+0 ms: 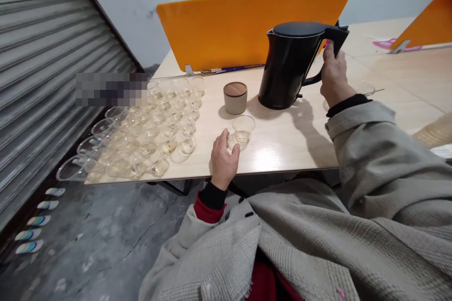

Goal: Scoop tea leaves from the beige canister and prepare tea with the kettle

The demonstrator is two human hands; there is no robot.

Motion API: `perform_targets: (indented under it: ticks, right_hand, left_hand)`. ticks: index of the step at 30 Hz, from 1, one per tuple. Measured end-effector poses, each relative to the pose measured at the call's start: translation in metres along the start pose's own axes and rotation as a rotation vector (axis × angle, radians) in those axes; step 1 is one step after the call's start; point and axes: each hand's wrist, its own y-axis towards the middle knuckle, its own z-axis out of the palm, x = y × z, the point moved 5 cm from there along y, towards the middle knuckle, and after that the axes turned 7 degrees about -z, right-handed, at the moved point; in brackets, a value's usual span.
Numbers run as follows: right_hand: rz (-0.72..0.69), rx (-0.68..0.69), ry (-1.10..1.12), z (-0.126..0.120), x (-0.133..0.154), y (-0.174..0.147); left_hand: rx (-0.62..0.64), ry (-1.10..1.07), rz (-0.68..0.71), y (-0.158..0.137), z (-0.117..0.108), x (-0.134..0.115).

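Observation:
My right hand point(334, 73) is wrapped round the handle of a black electric kettle point(287, 68), which leans a little with its spout to the left. Whether the kettle's base touches the table, I cannot tell. My left hand point(225, 160) rests at the table's front edge, thumb and fingers apart, holding nothing. Just right of its fingertips stands a clear plastic cup point(243, 131) with a little pale liquid and dark bits at the bottom. Behind that cup sits a small beige canister point(236, 102) with a wooden lid.
Several rows of similar clear cups point(151, 127) with pale liquid fill the left end of the table point(271, 155). An orange divider point(226, 23) stands at the back, with thin sticks point(233, 69) along its foot. Another clear cup point(364, 88) is partly hidden behind my right wrist.

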Motion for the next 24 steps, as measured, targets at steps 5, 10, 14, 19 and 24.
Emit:
perform_targets:
  ticks: [5,10,14,19,24]
  right_hand:
    - [0.119,-0.005,0.145,0.002,0.013,-0.012]
    - [0.007,-0.042,0.227,-0.014,0.024,-0.059]
    - [-0.104,-0.142,0.304,-0.036,0.038,-0.094]
    - [-0.223,-0.189,0.395,-0.078,0.055,-0.128]
    - [-0.238,-0.168,0.388,-0.12,0.079,-0.157]
  left_hand:
    - [-0.061,-0.114,-0.003,0.0,-0.005,0.0]
    - [-0.107,-0.164,0.001,-0.001,-0.009,-0.002]
    - [-0.107,-0.23,-0.051,-0.006,-0.014,-0.002]
    - [0.059,-0.399,-0.067,-0.019,-0.009,-0.015]
    - [0.28,-0.429,0.132,-0.031,0.018,-0.063]
